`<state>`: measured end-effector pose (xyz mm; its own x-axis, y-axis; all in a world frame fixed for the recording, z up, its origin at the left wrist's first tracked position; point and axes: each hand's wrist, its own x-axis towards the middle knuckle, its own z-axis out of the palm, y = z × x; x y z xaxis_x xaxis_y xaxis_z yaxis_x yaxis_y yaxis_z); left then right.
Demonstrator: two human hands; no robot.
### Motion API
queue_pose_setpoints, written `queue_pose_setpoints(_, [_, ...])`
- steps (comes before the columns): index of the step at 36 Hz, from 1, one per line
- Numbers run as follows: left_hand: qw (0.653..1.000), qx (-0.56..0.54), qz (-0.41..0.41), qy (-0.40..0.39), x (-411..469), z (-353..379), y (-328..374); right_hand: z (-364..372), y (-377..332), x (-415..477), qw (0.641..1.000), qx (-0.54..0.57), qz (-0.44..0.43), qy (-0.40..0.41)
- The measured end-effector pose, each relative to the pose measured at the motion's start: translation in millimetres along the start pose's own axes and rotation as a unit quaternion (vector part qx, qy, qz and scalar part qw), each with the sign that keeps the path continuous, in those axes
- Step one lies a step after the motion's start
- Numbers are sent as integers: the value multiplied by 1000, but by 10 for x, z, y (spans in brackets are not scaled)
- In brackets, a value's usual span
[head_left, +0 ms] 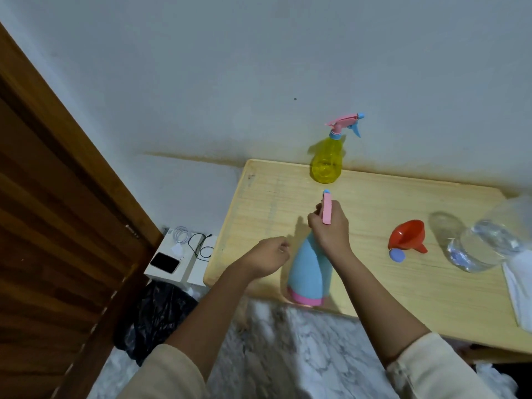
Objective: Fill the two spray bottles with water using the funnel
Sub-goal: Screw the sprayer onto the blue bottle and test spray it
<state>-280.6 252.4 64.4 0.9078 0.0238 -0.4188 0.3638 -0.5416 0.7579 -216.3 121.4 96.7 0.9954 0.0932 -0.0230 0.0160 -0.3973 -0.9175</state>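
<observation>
While right hand (331, 228) grips sprayer (327, 208) on blue bottle (305, 269), likely to unscrew it, left hand (270, 254) hovers loosely curled, empty. Funnel (407, 234) lies ready on desk (374, 283).

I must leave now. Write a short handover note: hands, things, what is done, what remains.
Right hand grips the pink spray head of the blue bottle, which stands at the near edge of the table. Left hand is beside it, loosely curled, holding nothing. Yellow bottle stands by the wall, head on. Red funnel lies on its side; clear water bottle right of it. Done: no filling visible. To do: open both, fill through funnel.
</observation>
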Motion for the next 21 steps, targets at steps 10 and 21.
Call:
queue_pose_setpoints(10, [990, -35, 133, 27, 655, 519, 711, -640, -125, 595, 981, 5, -96, 169])
queue_pose_setpoints(21, [980, -101, 162, 53, 1834, 515, 1577, -1465, 241, 1757, 990, -37, -134, -18])
